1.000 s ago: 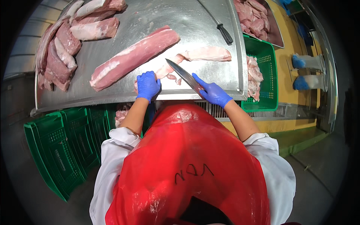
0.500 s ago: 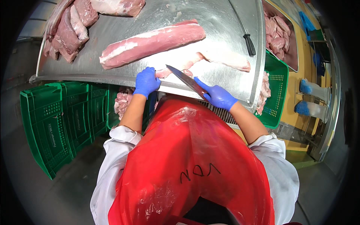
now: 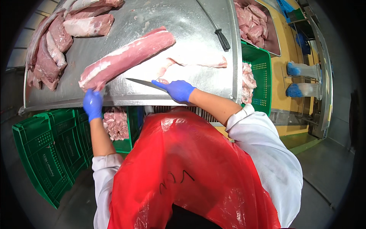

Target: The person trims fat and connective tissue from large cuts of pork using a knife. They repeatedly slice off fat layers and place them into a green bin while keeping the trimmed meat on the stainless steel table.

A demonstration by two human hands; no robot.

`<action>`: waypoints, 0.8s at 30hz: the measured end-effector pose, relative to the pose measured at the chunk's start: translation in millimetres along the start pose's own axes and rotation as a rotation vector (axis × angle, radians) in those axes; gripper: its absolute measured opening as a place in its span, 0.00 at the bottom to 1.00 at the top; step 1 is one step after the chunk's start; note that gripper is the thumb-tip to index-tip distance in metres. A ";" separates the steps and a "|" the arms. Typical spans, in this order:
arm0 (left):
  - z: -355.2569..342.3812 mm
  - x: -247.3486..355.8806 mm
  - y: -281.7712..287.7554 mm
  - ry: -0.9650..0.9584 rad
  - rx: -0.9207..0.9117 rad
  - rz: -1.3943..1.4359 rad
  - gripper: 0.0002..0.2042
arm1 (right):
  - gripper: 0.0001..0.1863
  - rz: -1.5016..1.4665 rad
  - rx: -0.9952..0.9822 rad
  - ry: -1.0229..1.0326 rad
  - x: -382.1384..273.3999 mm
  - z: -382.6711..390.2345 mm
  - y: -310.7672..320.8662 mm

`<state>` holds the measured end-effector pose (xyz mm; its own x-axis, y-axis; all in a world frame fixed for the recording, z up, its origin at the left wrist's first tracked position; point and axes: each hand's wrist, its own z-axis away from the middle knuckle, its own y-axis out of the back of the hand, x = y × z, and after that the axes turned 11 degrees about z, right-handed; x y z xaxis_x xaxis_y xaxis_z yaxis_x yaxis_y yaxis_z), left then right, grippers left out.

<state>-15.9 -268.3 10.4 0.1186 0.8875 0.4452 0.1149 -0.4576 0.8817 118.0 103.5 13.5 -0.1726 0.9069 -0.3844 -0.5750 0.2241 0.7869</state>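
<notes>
My left hand (image 3: 92, 105), in a blue glove, is closed at the table's front edge by the near left end of a long pork loin (image 3: 127, 57). A small piece of meat (image 3: 100, 86) shows at its fingers, blurred against the loin. In my right hand (image 3: 180, 91), also blue-gloved, is a knife (image 3: 144, 82); its blade points left over the steel table, and its handle is mostly hidden. Just beyond that hand lies a pale strip of trimmed meat (image 3: 198, 61), with a small pinkish end beside the knife.
Several large meat cuts (image 3: 53, 49) are piled at the far left. A black-handled sharpening steel (image 3: 222, 39) lies at the far right of the table (image 3: 198, 23). Green crates (image 3: 262, 76) with meat stand right and below left. A metal bin (image 3: 275, 42) holds more meat.
My left hand has moved left, away from the strip, to the loin's near end. My right hand has shifted left with the knife, whose blade now lies flatter. The whole view has shifted.
</notes>
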 end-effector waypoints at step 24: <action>52.2 345.1 -260.8 -0.776 -0.692 0.274 0.08 | 0.44 -0.238 0.451 -0.866 99.1 106.4 -54.3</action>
<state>46.5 154.5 -74.0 0.6773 0.3719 0.6348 -0.5650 -0.2898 0.7725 217.3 219.2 -16.0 0.6520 0.7277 -0.2127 -0.1314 0.3848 0.9136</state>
